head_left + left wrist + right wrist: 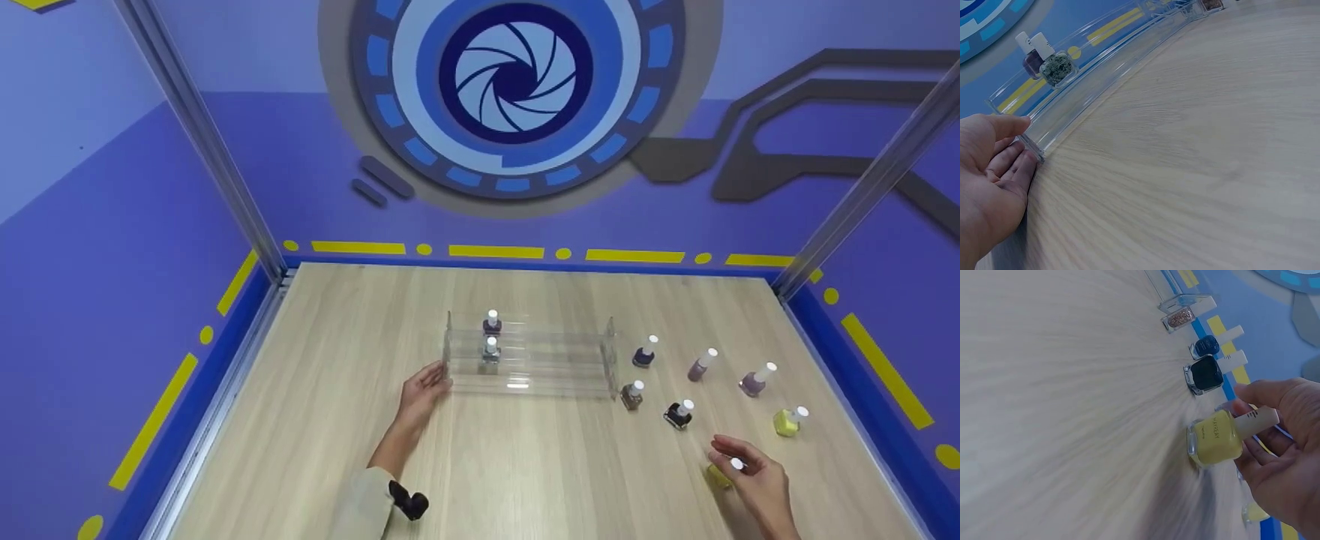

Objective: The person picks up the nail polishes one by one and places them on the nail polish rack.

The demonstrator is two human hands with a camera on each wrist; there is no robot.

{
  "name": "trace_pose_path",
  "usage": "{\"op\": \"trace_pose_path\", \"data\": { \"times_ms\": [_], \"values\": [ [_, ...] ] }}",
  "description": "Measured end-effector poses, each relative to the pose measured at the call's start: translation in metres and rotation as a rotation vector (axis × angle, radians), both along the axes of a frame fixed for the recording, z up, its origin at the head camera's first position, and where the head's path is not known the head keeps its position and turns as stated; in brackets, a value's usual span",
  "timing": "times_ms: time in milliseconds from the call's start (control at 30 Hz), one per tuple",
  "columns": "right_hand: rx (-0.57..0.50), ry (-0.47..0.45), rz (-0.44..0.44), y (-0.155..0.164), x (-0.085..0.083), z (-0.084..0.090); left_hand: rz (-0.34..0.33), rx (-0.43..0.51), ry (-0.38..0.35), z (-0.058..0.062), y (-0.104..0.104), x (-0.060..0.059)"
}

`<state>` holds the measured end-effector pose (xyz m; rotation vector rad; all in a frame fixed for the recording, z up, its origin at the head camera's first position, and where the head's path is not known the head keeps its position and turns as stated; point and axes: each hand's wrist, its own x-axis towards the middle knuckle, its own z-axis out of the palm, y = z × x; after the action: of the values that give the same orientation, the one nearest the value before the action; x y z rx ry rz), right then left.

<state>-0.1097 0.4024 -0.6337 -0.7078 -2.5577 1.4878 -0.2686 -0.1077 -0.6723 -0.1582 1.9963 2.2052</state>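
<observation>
A clear acrylic tiered rack (540, 375) stands mid-table, with a purple bottle (492, 324) and a glitter bottle (490, 351) near its left end. My left hand (439, 379) lies flat on the table, its straight fingers (1016, 160) touching the rack's left end (1036, 143); the two bottles (1057, 66) stand just beyond. To the right, my right hand (731, 457) curls thumb and fingers (1266, 391) round the white cap of a yellow nail polish bottle (1216, 439) that stands on the table.
Loose bottles stand right of the rack: dark blue (643, 354), mauve (700, 367), lilac (754, 382), another yellow (786, 423), black (678, 415) and brown glitter (631, 395). Metal posts and blue walls border the wooden table (337, 420).
</observation>
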Motion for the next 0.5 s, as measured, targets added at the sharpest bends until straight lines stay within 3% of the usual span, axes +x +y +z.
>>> {"op": "trace_pose_path", "data": {
  "times_ms": [333, 500],
  "values": [
    [-0.067, -0.058, -0.011, 0.014, 0.012, -0.007, -0.005, 0.001, -0.004, 0.002, 0.001, 0.001],
    [-0.115, -0.005, -0.055, 0.017, 0.014, -0.008, 0.002, -0.001, -0.006, 0.002, 0.001, 0.000]
  ]
}}
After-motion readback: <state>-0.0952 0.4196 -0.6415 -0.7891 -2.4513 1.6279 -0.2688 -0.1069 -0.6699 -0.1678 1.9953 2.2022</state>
